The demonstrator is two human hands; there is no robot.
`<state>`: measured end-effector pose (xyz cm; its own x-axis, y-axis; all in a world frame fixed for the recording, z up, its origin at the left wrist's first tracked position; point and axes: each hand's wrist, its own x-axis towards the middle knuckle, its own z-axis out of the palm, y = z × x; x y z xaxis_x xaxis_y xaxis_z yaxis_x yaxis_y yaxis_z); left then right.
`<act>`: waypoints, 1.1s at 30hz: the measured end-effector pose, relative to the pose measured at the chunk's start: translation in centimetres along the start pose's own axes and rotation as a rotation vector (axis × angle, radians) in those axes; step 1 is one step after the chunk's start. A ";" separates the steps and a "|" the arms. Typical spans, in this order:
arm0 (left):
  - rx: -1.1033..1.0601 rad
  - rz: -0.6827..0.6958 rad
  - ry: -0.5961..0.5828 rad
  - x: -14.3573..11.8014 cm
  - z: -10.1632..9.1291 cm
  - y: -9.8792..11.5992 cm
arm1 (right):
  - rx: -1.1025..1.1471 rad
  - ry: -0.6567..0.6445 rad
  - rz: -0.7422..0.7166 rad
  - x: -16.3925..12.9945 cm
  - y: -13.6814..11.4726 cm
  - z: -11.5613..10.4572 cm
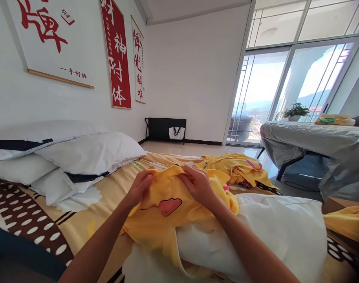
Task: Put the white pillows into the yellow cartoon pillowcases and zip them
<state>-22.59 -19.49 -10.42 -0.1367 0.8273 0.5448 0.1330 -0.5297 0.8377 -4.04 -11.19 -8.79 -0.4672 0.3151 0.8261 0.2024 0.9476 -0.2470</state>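
Note:
A yellow pillowcase [156,224] printed with a pink, black-outlined shape lies bunched in front of me. My left hand [140,188] pinches its upper left edge. Further right, my right hand [194,181] grips the same upper edge, fingers closed on the fabric. A plump white pillow [279,232] lies under my right forearm. Its left part sits against the pale-edged opening of the pillowcase; how far it goes inside is hidden by the cloth.
More yellow cloth [235,167] is heaped beyond my right hand. Several white pillows [94,153] are piled at the left on the patterned bedding [73,224]. A cardboard box [334,204] with yellow fabric stands at the right, near a plastic-covered table [309,131].

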 end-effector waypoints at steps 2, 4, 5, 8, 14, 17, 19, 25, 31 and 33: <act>-0.115 -0.142 -0.166 0.2 -1.2 0.5 | 0.038 0.038 -0.046 -0.5 0.4 -0.5; -0.131 -0.230 -0.200 0.7 -1.6 0.6 | 0.046 0.076 -0.093 -0.8 0.5 -0.9; -0.094 -0.223 -0.205 1.0 -1.5 0.7 | 0.038 0.097 -0.118 -0.8 0.4 -1.0; 0.147 -0.092 -0.339 1.8 -0.6 1.1 | -0.026 0.163 -0.193 -0.6 0.2 -0.7; 0.446 0.002 -0.338 2.6 0.3 2.2 | -0.239 0.393 -0.201 -1.1 -0.2 -0.9; 0.226 -0.096 -0.238 2.6 0.7 1.5 | -0.279 0.516 -0.112 -2.6 -1.3 -1.1; 0.101 -0.126 -0.153 2.6 1.2 1.0 | -0.280 0.414 -0.127 -3.6 -2.1 -0.7; -0.018 -0.216 -0.102 2.4 1.3 0.6 | -0.435 0.313 -0.101 -3.9 -2.2 2.6; -0.033 -0.230 -0.124 2.0 -1.2 -0.5 | -0.231 0.309 -0.118 -3.0 -1.9 3.7; -0.012 -0.198 -0.167 2.0 -2.1 -0.7 | -0.180 0.314 -0.141 -3.0 -2.1 3.5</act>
<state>-24.98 -17.88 -9.88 0.0057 0.9339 0.3575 0.1076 -0.3560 0.9283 -6.09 -13.93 -12.58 -0.2207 0.1246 0.9674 0.3161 0.9474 -0.0499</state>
